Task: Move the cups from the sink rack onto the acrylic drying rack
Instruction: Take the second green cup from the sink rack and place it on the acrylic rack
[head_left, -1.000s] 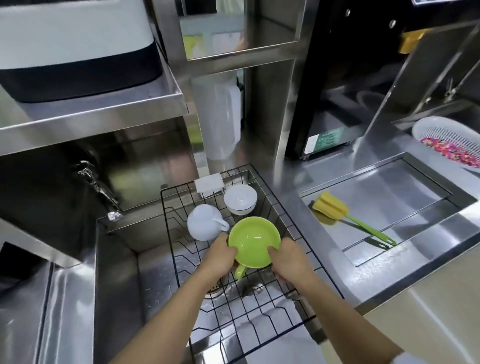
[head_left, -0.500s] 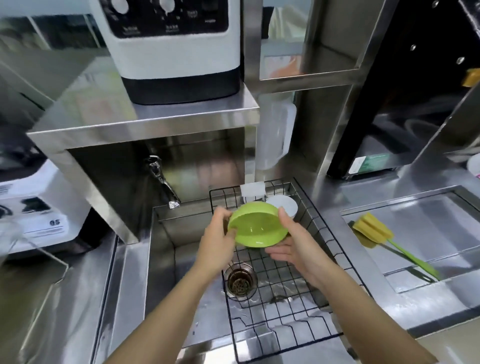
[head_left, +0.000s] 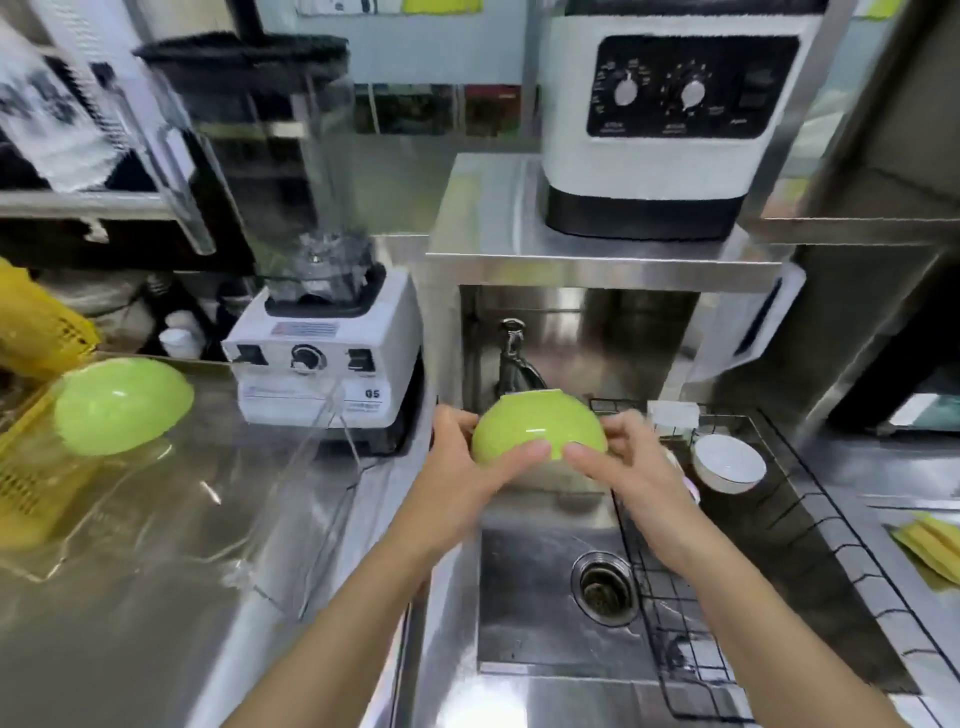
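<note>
While both my hands clasp green cup inverted over sink, acrylic drying rack lies well left; left hand nearer, right hand trails.

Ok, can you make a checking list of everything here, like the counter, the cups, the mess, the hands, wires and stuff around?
Surface: steel counter left of the sink, shiny, blurred.
Job's things: green cup held upside down above the sink; second green cup upside down on the clear acrylic rack; white cup in the wire sink rack.
Clutter: yellow basket, yellow sponge.
Hands: left hand and right hand both grip the green cup.
Cables: nothing seen.
Surroundings: blender, tap, white appliance on a shelf.
</note>
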